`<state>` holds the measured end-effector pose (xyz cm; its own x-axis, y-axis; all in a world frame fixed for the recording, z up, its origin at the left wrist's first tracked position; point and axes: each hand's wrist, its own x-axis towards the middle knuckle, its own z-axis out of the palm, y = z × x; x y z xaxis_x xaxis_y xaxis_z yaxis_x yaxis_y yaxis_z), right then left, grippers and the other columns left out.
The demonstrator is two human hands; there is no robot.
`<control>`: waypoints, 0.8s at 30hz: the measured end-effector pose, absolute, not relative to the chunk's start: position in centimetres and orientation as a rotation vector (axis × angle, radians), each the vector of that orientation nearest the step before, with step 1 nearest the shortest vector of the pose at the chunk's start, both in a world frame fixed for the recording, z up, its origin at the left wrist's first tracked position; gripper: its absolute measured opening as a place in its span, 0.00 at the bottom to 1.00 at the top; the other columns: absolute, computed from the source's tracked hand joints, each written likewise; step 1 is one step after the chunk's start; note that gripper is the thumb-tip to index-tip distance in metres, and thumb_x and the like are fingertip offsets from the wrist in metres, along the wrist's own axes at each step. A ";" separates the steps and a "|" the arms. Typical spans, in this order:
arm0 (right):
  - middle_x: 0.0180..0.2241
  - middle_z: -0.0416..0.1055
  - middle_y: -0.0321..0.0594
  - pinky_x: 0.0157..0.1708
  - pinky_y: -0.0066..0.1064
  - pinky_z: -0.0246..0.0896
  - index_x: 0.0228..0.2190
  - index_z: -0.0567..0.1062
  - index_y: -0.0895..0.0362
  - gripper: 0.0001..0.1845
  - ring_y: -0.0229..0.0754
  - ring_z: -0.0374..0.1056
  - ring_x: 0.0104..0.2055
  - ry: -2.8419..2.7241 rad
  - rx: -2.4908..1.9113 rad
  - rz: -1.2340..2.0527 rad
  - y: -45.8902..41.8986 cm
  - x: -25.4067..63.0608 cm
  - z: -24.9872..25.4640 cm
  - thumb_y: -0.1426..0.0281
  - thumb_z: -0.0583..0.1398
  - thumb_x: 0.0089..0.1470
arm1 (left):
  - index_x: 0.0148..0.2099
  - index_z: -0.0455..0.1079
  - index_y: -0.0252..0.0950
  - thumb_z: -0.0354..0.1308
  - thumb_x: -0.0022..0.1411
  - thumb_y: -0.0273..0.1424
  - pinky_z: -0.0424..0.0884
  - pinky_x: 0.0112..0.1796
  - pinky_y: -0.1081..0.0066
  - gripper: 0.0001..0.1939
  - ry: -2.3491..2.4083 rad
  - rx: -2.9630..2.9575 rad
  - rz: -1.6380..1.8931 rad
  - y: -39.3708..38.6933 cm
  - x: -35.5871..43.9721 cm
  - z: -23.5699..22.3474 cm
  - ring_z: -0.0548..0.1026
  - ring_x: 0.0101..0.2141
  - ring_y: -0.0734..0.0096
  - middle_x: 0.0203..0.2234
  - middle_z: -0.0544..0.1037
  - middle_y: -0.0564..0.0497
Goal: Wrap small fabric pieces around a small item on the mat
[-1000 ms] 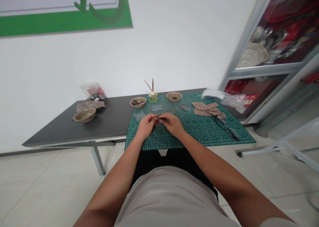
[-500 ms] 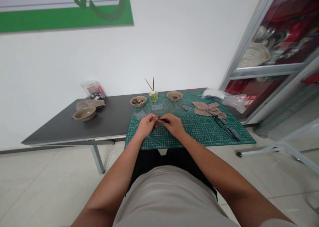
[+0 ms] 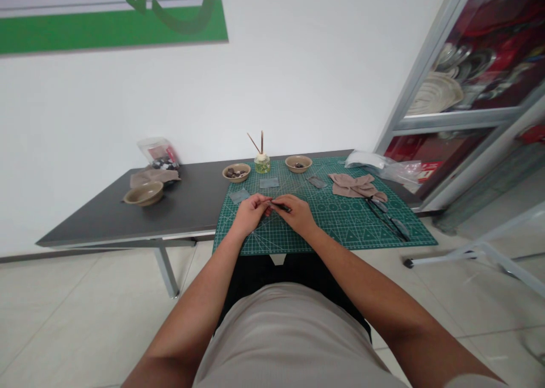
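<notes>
My left hand (image 3: 252,213) and my right hand (image 3: 297,214) sit close together over the green cutting mat (image 3: 340,229). My right hand holds a small dark tool (image 3: 281,207), which points left towards my left fingertips. The closed fingers of my left hand touch or nearly touch its tip, and whatever they may hold is hidden. Two grey translucent pieces (image 3: 269,182) (image 3: 239,196) lie just beyond my hands. A third piece (image 3: 316,181) lies beyond my right hand.
Beige bowls holding dark pieces (image 3: 235,172) (image 3: 298,163) stand at the mat's far edge, beside a small glass jar with sticks (image 3: 262,163). Beige cloth (image 3: 353,185) and dark scissors (image 3: 386,220) lie on the mat's right. A bowl (image 3: 143,194), cloth and plastic bag stand on the grey table's left.
The view has shifted slightly, and the table sits a little higher in the frame. My hands remain close together with the dark tool between them, with no clear change in hold.
</notes>
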<state>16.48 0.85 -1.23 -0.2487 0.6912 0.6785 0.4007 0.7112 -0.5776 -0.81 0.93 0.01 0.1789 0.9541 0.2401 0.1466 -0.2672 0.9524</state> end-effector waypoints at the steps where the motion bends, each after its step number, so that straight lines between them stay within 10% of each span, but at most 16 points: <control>1: 0.37 0.77 0.39 0.43 0.35 0.68 0.36 0.79 0.50 0.06 0.42 0.73 0.41 -1.874 -0.858 0.351 0.8 16.5 -1.2 0.66 0.61 0.58 | 0.38 0.72 0.34 0.58 0.57 0.37 0.70 0.30 0.71 0.11 1.062 1.586 1.198 0.9 -0.8 0.0 0.72 0.24 0.73 0.22 0.75 0.53; 16: 0.28 0.76 0.38 0.36 0.33 0.64 0.29 0.78 0.53 0.08 0.42 0.71 0.33 -1.830 -1.063 0.367 0.9 16.6 -1.0 0.62 0.63 0.54 | 0.41 0.73 0.34 0.59 0.57 0.38 0.70 0.31 0.71 0.14 1.083 1.538 1.266 0.9 -0.8 -0.2 0.73 0.25 0.73 0.24 0.76 0.52; 24: 0.37 0.74 0.40 0.36 0.36 0.65 0.42 0.70 0.55 0.21 0.44 0.71 0.34 -1.505 -1.214 0.499 1.5 16.5 -0.1 0.62 0.64 0.45 | 0.45 0.74 0.35 0.64 0.52 0.34 0.71 0.34 0.71 0.17 1.109 1.486 1.504 1.4 -0.8 -1.0 0.73 0.28 0.74 0.26 0.76 0.54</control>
